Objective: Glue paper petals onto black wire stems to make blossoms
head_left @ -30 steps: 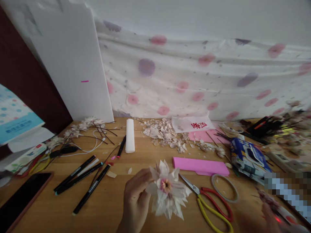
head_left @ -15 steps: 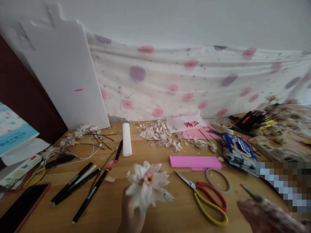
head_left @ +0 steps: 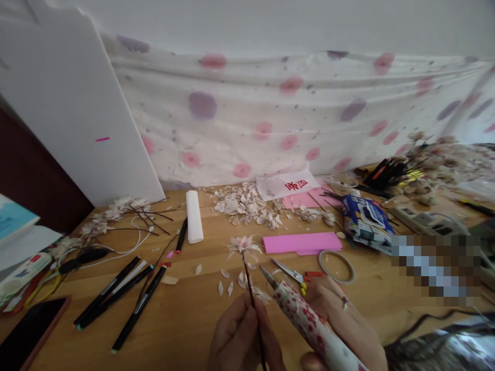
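Left hand (head_left: pixel 242 330): pinched on a dark stem (head_left: pixel 250 288); flower (head_left: pixel 244 246) at its top, face up, above the table (head_left: pixel 181 324) | right hand (head_left: pixel 344 317): wrapped round a glue gun (head_left: pixel 305 317); tip (head_left: pixel 270 278) near the stem | beyond: loose petals (head_left: pixel 220 288); scissors (head_left: pixel 288 270), partly hidden by the right hand; pink paper (head_left: pixel 301 242); petal heap (head_left: pixel 243 202); flowered cloth (head_left: pixel 240 113)

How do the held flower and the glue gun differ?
The flower is pale with pinkish touches; the glue gun is white with red patterning. The flower tops a thin dark stem pinched by the left hand; the glue gun slants, gripped by the right hand. Both are held over the table.
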### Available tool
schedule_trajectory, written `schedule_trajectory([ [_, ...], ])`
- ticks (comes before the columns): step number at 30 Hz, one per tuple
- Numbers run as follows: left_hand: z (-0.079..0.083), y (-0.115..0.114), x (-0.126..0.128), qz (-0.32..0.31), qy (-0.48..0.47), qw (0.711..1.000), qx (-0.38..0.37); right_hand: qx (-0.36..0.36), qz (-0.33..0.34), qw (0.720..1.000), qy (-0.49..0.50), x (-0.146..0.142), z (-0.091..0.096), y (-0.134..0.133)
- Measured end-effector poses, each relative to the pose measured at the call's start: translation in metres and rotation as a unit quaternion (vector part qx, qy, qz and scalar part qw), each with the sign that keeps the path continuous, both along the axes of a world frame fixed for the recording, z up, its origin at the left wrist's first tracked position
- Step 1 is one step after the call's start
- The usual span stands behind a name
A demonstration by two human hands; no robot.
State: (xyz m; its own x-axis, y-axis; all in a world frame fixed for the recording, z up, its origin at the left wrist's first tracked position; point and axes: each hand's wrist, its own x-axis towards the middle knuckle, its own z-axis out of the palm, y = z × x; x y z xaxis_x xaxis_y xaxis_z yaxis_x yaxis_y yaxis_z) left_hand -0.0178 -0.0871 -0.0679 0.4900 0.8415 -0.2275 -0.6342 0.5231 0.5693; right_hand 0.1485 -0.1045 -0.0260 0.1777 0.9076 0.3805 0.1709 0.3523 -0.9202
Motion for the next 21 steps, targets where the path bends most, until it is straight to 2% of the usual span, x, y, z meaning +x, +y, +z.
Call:
schedule_trajectory([
  [3,0.005,-0.002,0.000,-0.031,0.003,1.000,0.003,0.076,-0.032,0.984,-0.160,0.001,0.001,0.005],
  [8,0.000,-0.005,0.006,-0.056,-0.032,0.998,0.008,0.071,-0.063,0.977,-0.191,0.001,-0.003,0.009],
  [12,-0.020,-0.008,0.013,-0.053,-0.073,0.996,-0.009,0.107,-0.027,0.950,-0.293,0.008,-0.008,0.010],
  [16,-0.041,-0.012,0.031,0.002,-0.129,0.991,0.020,0.119,-0.030,0.935,-0.334,0.014,-0.014,0.009],
  [18,-0.042,-0.013,0.038,0.009,-0.150,0.988,0.019,0.118,-0.040,0.933,-0.339,0.015,-0.017,0.009],
  [21,-0.032,-0.011,0.037,-0.026,-0.182,0.982,0.033,0.129,-0.044,0.931,-0.339,0.016,-0.020,0.010],
])
